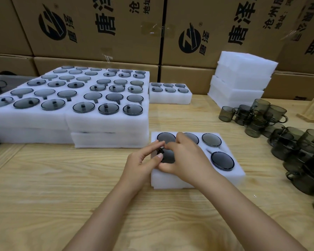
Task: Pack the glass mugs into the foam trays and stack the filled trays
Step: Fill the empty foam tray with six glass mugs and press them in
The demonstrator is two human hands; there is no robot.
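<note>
Mug: a dark smoky glass mug (168,156) is sitting in the white foam tray (230,176) — front row.
Left hand (143,160): is pinching the mug's handle.
Right hand (183,156): is curling round the mug — gripping it.

One wide-angle camera, worn on the person's head, looks forward and down from the near edge of the wooden desk (43,187) toward the stacked cardboard boxes (116,42) behind its far edge. It sits close to the work: the left hand (141,162) and right hand (185,158) meet mid-frame (forearms enter from below).
</note>
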